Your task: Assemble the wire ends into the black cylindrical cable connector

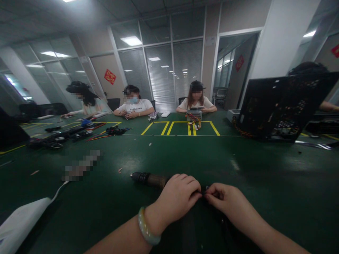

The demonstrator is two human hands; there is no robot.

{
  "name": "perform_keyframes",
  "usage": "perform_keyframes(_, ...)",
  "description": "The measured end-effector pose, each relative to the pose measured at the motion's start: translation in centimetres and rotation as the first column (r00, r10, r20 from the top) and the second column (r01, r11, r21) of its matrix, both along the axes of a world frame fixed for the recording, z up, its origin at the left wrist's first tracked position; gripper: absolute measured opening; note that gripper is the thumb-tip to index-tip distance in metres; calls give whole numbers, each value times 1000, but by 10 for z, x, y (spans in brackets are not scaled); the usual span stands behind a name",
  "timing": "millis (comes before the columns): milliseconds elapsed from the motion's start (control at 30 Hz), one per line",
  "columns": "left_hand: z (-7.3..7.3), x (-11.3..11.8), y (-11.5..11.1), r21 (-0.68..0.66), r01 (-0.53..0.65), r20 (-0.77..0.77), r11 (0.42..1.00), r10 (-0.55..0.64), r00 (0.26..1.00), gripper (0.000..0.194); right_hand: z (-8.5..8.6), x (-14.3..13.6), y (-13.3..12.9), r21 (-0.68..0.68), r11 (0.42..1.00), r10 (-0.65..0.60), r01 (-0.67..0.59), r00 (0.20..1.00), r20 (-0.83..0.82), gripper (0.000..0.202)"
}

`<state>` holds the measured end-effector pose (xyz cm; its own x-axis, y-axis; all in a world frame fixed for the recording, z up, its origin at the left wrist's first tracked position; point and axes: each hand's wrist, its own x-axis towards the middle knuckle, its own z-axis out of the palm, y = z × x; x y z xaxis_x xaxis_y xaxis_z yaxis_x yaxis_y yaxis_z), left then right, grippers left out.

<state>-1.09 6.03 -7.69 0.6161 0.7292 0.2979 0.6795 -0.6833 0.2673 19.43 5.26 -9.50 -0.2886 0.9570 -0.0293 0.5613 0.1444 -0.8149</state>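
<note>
At the front of the green table (124, 201), my two hands meet with their fingertips almost touching. My left hand (180, 192), below a jade-like bangle (146, 227), is curled with thumb and fingers pinched. My right hand (225, 197) pinches from the other side. Between them shows a small dark piece (204, 189), too dim to name. A tool like an electric drill (155, 180), with a black chuck pointing left, lies just beyond my left hand, which hides its rear end. Dark cord-like shapes run under my hands and cannot be made out.
To the left lie a blurred-out phone-like object (82, 165) on a white cable and a white box (23, 225). Farther back are bundles of wires (115, 130), a power supply unit (194, 114) and a black computer case (278, 109). Several people sit across the table.
</note>
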Motion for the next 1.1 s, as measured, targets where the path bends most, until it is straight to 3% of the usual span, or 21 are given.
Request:
perform_keyframes(667,0,0,-1,4,-15,23,1000,14,1000,19,-1,1,-1,3,1000,8,-7,999,-37,13)
perform_keyframes(867,0,-1,0,-11,20,25,1000,-20,999,15,-1,0,0,-8,1000,3,-3,1000,-28,13)
perform_keyframes(1100,-2,1,1,-9,-27,21,1000,27,999,13,-4,1,1,15,1000,5,-4,1000,-15,12)
